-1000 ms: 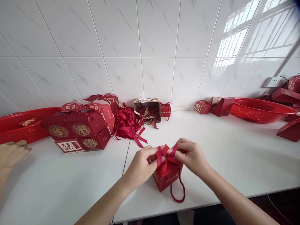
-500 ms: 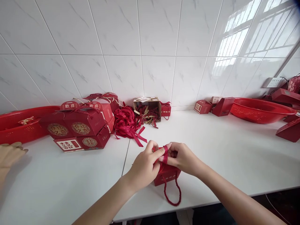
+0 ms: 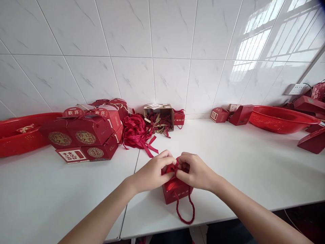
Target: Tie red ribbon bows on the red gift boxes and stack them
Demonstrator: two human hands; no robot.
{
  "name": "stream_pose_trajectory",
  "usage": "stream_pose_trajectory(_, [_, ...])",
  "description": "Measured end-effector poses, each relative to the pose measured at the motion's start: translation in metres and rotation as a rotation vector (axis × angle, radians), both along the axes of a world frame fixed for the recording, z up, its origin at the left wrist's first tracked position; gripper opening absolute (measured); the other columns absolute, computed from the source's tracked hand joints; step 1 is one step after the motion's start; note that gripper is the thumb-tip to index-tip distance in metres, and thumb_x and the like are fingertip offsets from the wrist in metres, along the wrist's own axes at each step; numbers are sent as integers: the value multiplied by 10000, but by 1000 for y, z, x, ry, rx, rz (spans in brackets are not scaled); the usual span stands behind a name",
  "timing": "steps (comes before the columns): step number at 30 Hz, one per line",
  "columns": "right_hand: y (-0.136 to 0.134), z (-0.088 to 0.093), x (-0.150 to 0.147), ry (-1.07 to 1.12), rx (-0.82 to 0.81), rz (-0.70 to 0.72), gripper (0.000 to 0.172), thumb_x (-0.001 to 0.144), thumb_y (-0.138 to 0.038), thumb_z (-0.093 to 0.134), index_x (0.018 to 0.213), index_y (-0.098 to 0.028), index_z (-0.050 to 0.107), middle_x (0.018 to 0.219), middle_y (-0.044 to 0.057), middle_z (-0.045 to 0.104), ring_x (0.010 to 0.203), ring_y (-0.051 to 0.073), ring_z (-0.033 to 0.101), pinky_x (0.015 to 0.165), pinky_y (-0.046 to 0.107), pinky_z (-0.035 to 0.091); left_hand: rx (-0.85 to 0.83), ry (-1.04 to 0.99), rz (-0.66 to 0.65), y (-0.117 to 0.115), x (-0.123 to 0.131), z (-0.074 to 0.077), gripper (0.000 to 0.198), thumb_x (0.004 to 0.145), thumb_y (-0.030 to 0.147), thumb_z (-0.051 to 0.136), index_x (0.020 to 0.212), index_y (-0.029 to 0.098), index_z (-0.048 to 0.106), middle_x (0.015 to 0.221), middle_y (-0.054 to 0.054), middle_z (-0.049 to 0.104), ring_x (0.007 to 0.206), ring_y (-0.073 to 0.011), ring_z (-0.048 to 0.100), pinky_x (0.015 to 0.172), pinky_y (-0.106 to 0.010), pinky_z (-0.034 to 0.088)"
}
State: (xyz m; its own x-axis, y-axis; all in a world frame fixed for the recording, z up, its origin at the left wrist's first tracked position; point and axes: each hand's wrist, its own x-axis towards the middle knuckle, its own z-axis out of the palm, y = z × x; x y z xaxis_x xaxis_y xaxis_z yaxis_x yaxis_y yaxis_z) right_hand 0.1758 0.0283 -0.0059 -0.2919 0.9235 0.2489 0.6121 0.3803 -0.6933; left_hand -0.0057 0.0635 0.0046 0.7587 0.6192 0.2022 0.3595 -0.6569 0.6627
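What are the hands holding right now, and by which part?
The left hand and right hand both pinch a red ribbon at the top of the box. Whether by its loops or ends is hidden.

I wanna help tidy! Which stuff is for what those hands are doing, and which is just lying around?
In use:
red ribbon, between left hand and right hand
red gift box
its rope handle

Seemingly lying around:
stacked gift boxes
ribbon heap, perhaps supplies
open cardboard box
perforated red baskets
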Motion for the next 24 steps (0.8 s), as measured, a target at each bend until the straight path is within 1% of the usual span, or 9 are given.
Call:
stream_pose_trajectory(3, [-1, 3, 1, -1, -23, 11, 116, 656, -147, 532, 597, -191, 442, 668, -13, 493, 577, 105, 426, 515, 227, 343, -26, 63, 20, 0, 1, 6, 72, 798, 126, 520, 800, 197, 530, 875, 7, 480, 696, -113, 495, 610, -218, 430])
stream_pose_trajectory(7, [-1, 5, 2, -21, -18, 20, 133, 652, -139, 529, 572, -189, 435, 683, -5, 497, 571, 102, 419, 521, 235, 339, 38, 143, 89, -4, 4, 10, 74, 796, 147, 515, 759, 199, 477, 834, 16, 476, 679, -123, 479, 598, -232, 404])
stream_pose_trajectory(9, [-1, 4, 3, -36, -15, 24, 158, 654, -133, 514, 554, -191, 407, 681, -6, 496, 568, 101, 415, 524, 238, 332, 74, 176, 134, -6, 4, 9, 102, 800, 171, 519, 727, 199, 454, 813, 22, 463, 647, -120, 459, 574, -236, 378])
stream_pose_trajectory(12, [0, 2, 6, -78, -6, 8, 226, 656, -130, 492, 527, -196, 319, 639, -18, 460, 552, 99, 381, 515, 245, 303, 104, 203, 196, -7, 2, 5, 176, 822, 217, 511, 680, 198, 410, 779, 26, 445, 631, -122, 443, 569, -247, 351])
stream_pose_trajectory(14, [1, 0, 9, -92, -26, -6, 258, 662, -138, 486, 520, -198, 279, 621, -24, 439, 544, 99, 355, 511, 251, 286, 89, 189, 237, -7, -1, 0, 222, 840, 258, 499, 663, 199, 378, 773, 25, 443, 651, -129, 451, 591, -255, 352])
stream_pose_trajectory(16, [2, -2, 13, -85, -64, -8, 263, 669, -150, 484, 518, -198, 274, 622, -24, 435, 548, 101, 346, 510, 255, 282, 65, 161, 271, -6, -5, -4, 242, 846, 285, 489, 659, 201, 359, 771, 27, 440, 664, -132, 452, 608, -259, 353])
stream_pose_trajectory(20, [3, -3, 24, -77, -90, -57, 258, 660, -151, 480, 512, -195, 274, 635, -22, 433, 563, 106, 344, 515, 260, 276, 74, 90, 354, -2, -15, -11, 263, 808, 253, 497, 635, 207, 303, 728, 38, 384, 619, -120, 390, 582, -258, 320])
stream_pose_trajectory(22, [3, -4, 29, -69, -110, -84, 266, 650, -149, 482, 510, -194, 260, 631, -24, 418, 561, 106, 331, 508, 261, 266, 51, 52, 362, 1, -21, -14, 265, 798, 231, 488, 628, 210, 285, 713, 41, 358, 609, -119, 360, 575, -257, 304])
stream_pose_trajectory(24, [3, -6, 33, -53, -127, -86, 271, 645, -146, 480, 513, -194, 249, 628, -28, 402, 560, 105, 320, 504, 259, 262, -3, 1, 341, 3, -24, -16, 247, 795, 215, 477, 633, 212, 290, 712, 39, 353, 627, -125, 363, 592, -259, 309])
